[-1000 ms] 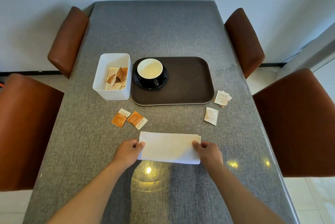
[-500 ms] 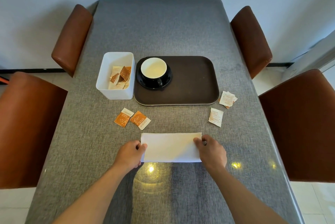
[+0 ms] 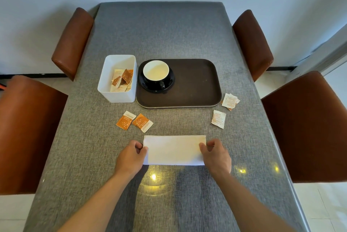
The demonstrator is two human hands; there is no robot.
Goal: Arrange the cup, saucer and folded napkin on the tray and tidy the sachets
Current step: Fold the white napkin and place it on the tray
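I see the napkin (image 3: 174, 150) lying flat on the table (image 3: 161, 30), near the front edge, short of the tray (image 3: 195, 85). My left hand (image 3: 130, 158) pinches its left end and my right hand (image 3: 216, 156) pinches its right end, fingers curled over the edges. The cup (image 3: 156, 73) sits on its saucer (image 3: 170, 83) at the tray's left.

Grey cloth-covered table (image 3: 161, 30): dark rounded-rectangle tray (image 3: 193, 85) at centre. Black saucer (image 3: 169, 83) w/ white-lined black cup (image 3: 156, 73) on tray's left end. White plastic bin (image 3: 117, 79) just left of tray, sachets inside. Two orange paper sachets (image 3: 134, 121) in front of bin. White paper sachets (image 3: 224, 108) off tray's front-right corner. Folded white napkin (image 3: 173, 150) nearest front, betw. left hand (image 3: 130, 158) & right hand (image 3: 216, 155). Brown padded chairs (image 3: 308, 124) flank both sides.
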